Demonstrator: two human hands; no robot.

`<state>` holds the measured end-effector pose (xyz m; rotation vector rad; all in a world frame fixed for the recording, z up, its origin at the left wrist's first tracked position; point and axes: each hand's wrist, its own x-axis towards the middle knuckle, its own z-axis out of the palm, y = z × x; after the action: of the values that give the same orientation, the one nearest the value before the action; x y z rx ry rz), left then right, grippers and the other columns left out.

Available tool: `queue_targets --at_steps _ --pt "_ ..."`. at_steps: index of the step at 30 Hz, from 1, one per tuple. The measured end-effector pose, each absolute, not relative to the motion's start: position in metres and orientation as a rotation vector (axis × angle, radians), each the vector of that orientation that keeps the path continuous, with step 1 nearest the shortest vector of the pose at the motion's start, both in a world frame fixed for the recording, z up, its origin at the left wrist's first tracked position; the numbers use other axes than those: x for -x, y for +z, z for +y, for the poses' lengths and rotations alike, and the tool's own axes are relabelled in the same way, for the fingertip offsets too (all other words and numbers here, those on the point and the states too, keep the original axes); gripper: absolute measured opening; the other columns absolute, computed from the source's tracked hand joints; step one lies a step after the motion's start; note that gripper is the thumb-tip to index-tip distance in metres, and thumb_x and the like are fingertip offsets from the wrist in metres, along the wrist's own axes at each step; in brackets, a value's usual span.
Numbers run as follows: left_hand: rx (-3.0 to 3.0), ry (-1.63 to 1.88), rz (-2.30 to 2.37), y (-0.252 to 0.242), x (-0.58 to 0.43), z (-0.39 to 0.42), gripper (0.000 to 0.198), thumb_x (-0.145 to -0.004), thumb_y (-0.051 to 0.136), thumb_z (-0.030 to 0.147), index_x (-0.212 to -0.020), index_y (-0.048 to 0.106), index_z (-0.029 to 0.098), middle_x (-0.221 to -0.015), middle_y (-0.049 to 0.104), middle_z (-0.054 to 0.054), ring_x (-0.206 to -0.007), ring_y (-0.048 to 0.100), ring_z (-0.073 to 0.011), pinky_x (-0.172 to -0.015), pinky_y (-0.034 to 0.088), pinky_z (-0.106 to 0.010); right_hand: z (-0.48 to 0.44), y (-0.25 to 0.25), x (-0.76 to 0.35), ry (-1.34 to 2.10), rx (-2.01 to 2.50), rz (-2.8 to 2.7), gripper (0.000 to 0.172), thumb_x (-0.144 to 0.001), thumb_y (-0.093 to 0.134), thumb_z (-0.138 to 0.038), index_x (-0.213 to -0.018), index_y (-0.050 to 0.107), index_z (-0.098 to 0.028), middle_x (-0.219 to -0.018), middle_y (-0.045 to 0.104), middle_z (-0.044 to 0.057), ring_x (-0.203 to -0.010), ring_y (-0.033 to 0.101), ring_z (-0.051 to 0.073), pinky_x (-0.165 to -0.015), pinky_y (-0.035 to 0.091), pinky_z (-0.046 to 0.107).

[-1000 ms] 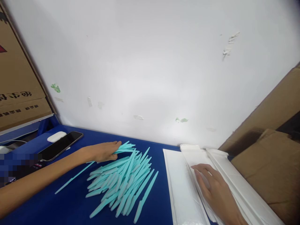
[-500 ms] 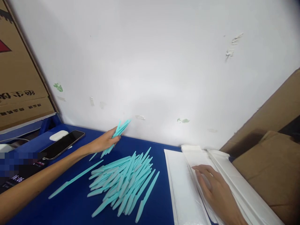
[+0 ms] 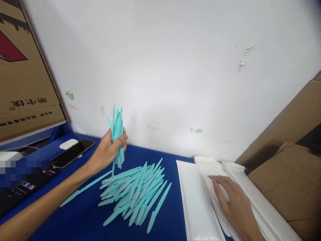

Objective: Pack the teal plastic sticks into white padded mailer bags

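My left hand [image 3: 106, 152] is closed round a bunch of teal plastic sticks [image 3: 116, 132], held upright above the blue table [image 3: 80, 217]. Just to its right a pile of the same teal sticks [image 3: 136, 194] lies on the table, and one lone stick [image 3: 85, 189] lies to the left of the pile. My right hand [image 3: 232, 202] rests flat, fingers spread, on the white padded envelopes [image 3: 198, 197] stacked at the right.
A black phone [image 3: 72, 153] and a small white case [image 3: 68, 144] lie at the back left. A cardboard box [image 3: 22, 83] stands at the left and more cardboard boxes [image 3: 293, 167] at the right. A white wall closes the back.
My left hand lifted a bunch of teal sticks off the pile and turned them from lying flat to standing upright. My right hand stayed on the envelopes.
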<state>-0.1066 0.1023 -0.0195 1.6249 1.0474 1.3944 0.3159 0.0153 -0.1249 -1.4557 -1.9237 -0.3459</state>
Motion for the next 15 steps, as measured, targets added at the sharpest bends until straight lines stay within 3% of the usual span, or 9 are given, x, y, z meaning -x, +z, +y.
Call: queue_targets --at_steps 7,11,15 --pt "-1.671 1.379 1.015 -0.033 0.067 0.008 0.018 -0.1 0.045 0.042 -0.102 0.049 0.025 -0.074 0.047 0.002 -0.064 0.05 -0.016 -0.061 0.048 -0.032 -0.027 -0.079 -0.259 -0.147 1.417 -1.694 0.025 -0.1 0.049 -0.039 -0.112 0.068 -0.028 -0.113 0.071 0.008 -0.104 0.069 0.029 -0.076 0.06 0.035" --pt "-1.761 1.317 1.006 -0.07 0.038 -0.027 0.013 -0.094 0.054 0.038 -0.1 0.055 0.027 -0.075 0.052 0.0 -0.063 0.051 -0.0172 -0.058 0.049 -0.031 -0.065 -0.062 -0.204 0.246 1.287 -1.615 0.034 -0.1 0.049 -0.042 -0.131 0.059 -0.032 -0.127 0.068 0.009 -0.118 0.065 0.033 -0.094 0.058 0.049" --pt "-1.784 1.18 0.917 -0.096 0.015 -0.046 0.01 -0.089 0.058 0.034 -0.097 0.058 0.028 -0.07 0.053 0.0 -0.059 0.053 -0.0178 -0.056 0.049 -0.032 -0.074 -0.054 -0.166 0.587 1.072 -1.654 0.042 -0.098 0.051 -0.051 -0.138 0.055 -0.039 -0.128 0.068 0.004 -0.12 0.065 0.031 -0.093 0.06 0.052"
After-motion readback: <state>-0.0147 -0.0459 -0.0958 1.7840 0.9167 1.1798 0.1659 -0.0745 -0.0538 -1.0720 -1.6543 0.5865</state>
